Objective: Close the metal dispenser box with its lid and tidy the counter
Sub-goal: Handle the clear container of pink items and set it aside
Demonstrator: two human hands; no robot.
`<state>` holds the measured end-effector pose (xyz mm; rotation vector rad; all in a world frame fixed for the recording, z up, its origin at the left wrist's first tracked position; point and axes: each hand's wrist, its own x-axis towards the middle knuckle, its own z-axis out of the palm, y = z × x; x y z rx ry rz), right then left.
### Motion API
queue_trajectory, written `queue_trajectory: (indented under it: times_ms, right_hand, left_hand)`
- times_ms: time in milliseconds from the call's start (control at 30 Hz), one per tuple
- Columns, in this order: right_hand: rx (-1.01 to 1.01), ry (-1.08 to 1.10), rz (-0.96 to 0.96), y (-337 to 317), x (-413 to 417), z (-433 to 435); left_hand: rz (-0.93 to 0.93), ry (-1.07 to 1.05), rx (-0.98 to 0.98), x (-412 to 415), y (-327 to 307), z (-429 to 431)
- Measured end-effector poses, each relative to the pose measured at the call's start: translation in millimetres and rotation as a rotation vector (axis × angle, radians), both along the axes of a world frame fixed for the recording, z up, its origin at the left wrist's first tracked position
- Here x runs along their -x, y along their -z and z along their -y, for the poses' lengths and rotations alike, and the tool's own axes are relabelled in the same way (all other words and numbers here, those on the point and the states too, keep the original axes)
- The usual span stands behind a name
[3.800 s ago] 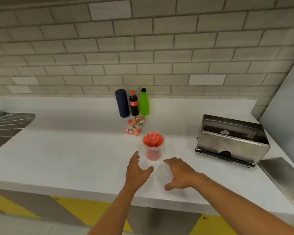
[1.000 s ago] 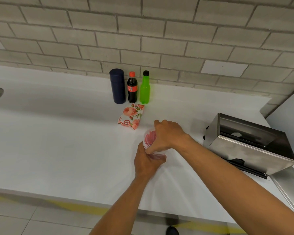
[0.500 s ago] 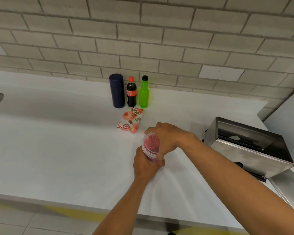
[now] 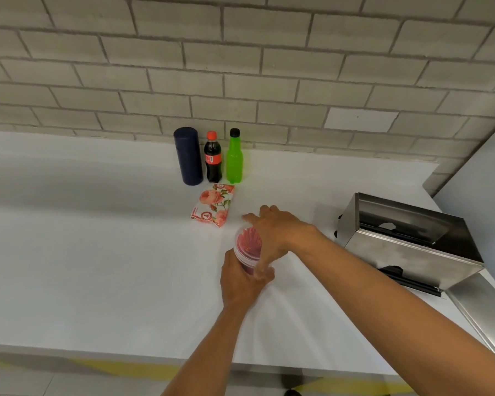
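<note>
A clear plastic cup of red straws (image 4: 247,246) is tilted over the white counter (image 4: 97,252), held in both hands. My left hand (image 4: 239,281) wraps the cup's lower part from below. My right hand (image 4: 275,232) lies across its rim and side, thumb near the base. The metal dispenser box (image 4: 406,244) stands open at the right, its top uncovered. Its flat metal lid (image 4: 483,312) lies on the counter just in front of it, at the right edge.
At the back by the brick wall stand a dark blue cylinder (image 4: 188,156), a cola bottle (image 4: 213,157) and a green bottle (image 4: 234,157). A flowered tissue pack (image 4: 213,209) lies in front of them. The counter's front edge runs along the bottom.
Both hands have closed on the cup and lifted and tilted it. In the last half second the right hand slid over so more of the straws show.
</note>
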<state>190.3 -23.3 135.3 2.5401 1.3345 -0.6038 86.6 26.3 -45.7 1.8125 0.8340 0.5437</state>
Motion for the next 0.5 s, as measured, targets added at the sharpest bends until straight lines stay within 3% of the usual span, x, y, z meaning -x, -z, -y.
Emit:
queue_trajectory:
  times_ms: [133, 367, 500]
  right_hand:
    - [-0.048, -0.028, -0.034, 3, -3, 2]
    - [-0.098, 0.032, 0.088, 9, 2, 1]
    - [-0.022, 0.006, -0.012, 0, -1, 1]
  left_hand:
    - [0.005, -0.001, -0.013, 0, 4, 1]
    - [0.036, 0.004, -0.034, -1, 2, -2]
    - [0.015, 0.008, -0.021, -2, 4, -1]
